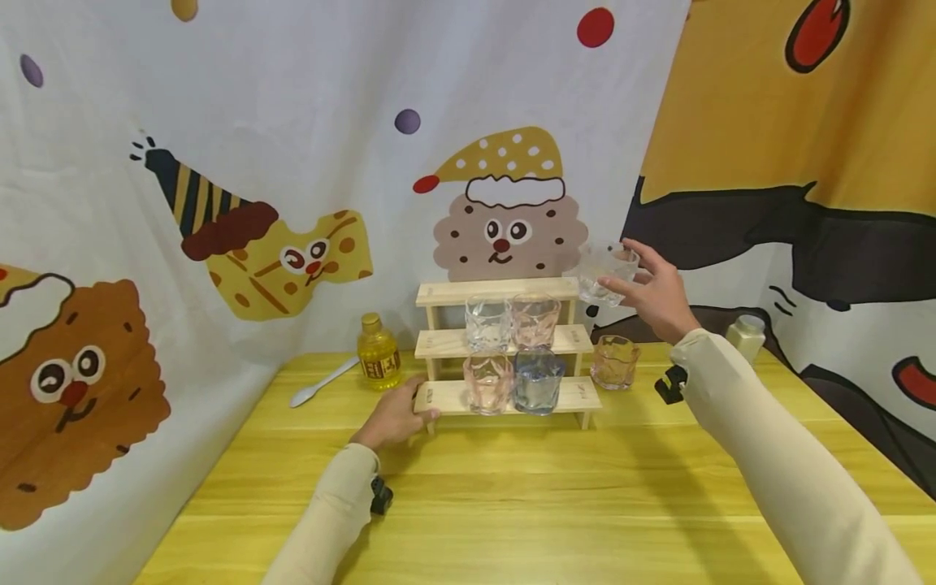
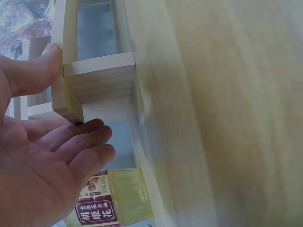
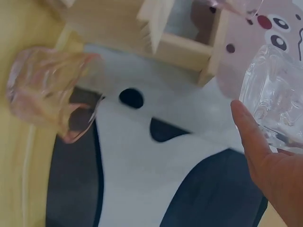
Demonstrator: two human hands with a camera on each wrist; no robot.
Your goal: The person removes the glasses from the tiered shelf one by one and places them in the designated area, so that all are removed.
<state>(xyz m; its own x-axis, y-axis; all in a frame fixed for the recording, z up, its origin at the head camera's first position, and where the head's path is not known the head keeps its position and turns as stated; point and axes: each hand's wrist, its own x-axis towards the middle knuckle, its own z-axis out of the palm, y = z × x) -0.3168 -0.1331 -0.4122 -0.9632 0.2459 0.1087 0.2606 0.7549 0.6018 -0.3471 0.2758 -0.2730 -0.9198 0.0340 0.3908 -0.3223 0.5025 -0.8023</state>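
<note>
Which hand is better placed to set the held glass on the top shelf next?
Probably the right hand: it holds the clear glass near the top shelf, while the left hand grips the lowest shelf.

The head camera is looking forward-down over the three-tier wooden rack [image 1: 446,397]; the left wrist camera (rolled sideways) is closely facing its end; the right wrist's is facing the printed curtain [image 3: 130,184], sharing the head view's pinkish tumbler [image 1: 614,366].

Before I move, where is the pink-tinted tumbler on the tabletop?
In the head view, the pink-tinted tumbler stands on the tabletop just right of the tiered wooden rack, below the clear tumbler in the right hand.
</note>
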